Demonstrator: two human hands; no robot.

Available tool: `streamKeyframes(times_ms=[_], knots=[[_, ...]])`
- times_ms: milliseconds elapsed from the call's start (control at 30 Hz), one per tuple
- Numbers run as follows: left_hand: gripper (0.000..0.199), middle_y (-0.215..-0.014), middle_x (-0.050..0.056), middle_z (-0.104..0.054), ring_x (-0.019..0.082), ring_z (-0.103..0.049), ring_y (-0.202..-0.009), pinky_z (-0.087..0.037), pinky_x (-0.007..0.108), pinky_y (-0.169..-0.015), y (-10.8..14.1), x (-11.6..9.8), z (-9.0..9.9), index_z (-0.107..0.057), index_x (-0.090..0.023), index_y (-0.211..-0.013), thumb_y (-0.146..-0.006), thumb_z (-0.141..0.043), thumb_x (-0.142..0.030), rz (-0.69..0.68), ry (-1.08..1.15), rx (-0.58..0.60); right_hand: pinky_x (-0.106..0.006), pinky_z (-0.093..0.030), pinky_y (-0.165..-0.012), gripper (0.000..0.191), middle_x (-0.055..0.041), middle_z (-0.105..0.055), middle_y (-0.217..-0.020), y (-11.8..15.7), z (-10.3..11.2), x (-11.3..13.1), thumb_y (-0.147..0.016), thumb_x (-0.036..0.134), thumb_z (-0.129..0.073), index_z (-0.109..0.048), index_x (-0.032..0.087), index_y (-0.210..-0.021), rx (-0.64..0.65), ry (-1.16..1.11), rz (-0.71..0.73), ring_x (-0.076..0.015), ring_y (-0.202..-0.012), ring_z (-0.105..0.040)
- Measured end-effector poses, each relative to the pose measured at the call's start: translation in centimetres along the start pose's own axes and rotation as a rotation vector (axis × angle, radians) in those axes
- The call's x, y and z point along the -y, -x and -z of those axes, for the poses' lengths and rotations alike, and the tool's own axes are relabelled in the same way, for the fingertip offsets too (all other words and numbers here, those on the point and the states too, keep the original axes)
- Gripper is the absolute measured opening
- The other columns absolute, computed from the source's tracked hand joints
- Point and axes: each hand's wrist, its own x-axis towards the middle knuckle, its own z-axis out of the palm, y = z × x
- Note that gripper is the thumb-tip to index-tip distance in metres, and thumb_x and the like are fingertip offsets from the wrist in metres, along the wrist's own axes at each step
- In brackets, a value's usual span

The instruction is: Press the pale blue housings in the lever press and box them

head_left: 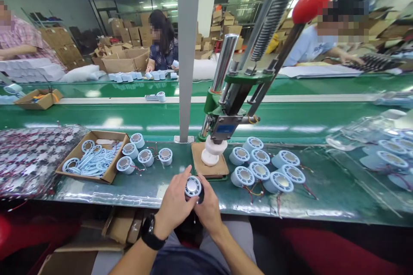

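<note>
Both my hands close around a light-blue round housing with a silver disc [192,186] at the table's front edge. My left hand [173,201] grips its left side, with the thumb across the near rim. My right hand [209,206] wraps the right side, and its lower fingers are partly hidden. Just beyond stands a green hand press [226,126] with a red lever knob [314,2]. Its white pressing head [211,152] sits above a brown board [214,171]. Several similar housings [259,171], some with thin wires, rest right of the press; another group [146,157] is on the left.
An open cardboard box [111,177] holds light-blue rings. Wired parts [35,159] cover the far left. Clear plastic packaging [350,135] and more housings lie right. A grey post [184,51] rises behind the table, before a green conveyor [145,116]. Several people work across it.
</note>
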Motion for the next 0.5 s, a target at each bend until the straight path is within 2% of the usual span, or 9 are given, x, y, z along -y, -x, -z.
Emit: streamKeyframes(times_ms=[133, 300, 400, 500], knots=[[0.078, -0.124, 0.009, -0.062, 0.026, -0.056, -0.118, -0.045, 0.046, -0.106, 0.4, 0.1, -1.1, -0.042, -0.021, -0.144, -0.071, -0.065, -0.009, 0.105, 0.082, -0.095, -0.036, -0.058, -0.094, 0.056, -0.015, -0.061, -0.126, 0.3, -0.1, -0.3, -0.086, 0.025, -0.061, -0.045, 0.015, -0.139, 0.011, -0.015, -0.034, -0.0226, -0.112, -0.064], [0.074, -0.13, 0.01, -0.059, 0.027, -0.054, -0.123, -0.044, 0.046, -0.107, 1.3, 0.5, -2.8, -0.04, -0.022, -0.144, -0.074, -0.063, -0.01, 0.146, 0.148, -0.215, -0.038, -0.057, -0.094, 0.05, -0.0149, -0.061, -0.124, 0.2, 0.1, 0.2, -0.087, 0.023, -0.059, -0.048, 0.015, -0.136, 0.044, -0.045, -0.072, -0.0227, -0.112, -0.063], [0.075, -0.131, 0.011, -0.06, 0.027, -0.055, -0.124, -0.043, 0.047, -0.109, 1.6, 1.1, -2.9, -0.038, -0.022, -0.145, -0.074, -0.063, -0.011, 0.124, 0.208, -0.195, -0.035, -0.057, -0.089, 0.039, -0.0128, -0.063, -0.115, -0.3, 0.5, 0.5, -0.088, 0.024, -0.061, -0.056, 0.017, -0.126, 0.065, -0.057, -0.073, -0.0213, -0.105, -0.064], [0.071, -0.135, 0.011, -0.058, 0.027, -0.053, -0.128, -0.04, 0.047, -0.111, 1.6, 1.5, -2.3, -0.041, -0.022, -0.142, -0.075, -0.064, -0.012, 0.082, 0.206, -0.132, -0.036, -0.057, -0.088, 0.047, -0.0132, -0.062, -0.116, -0.5, 0.6, 0.6, -0.088, 0.026, -0.062, -0.052, 0.017, -0.133, 0.027, -0.048, -0.066, -0.0222, -0.105, -0.063]])
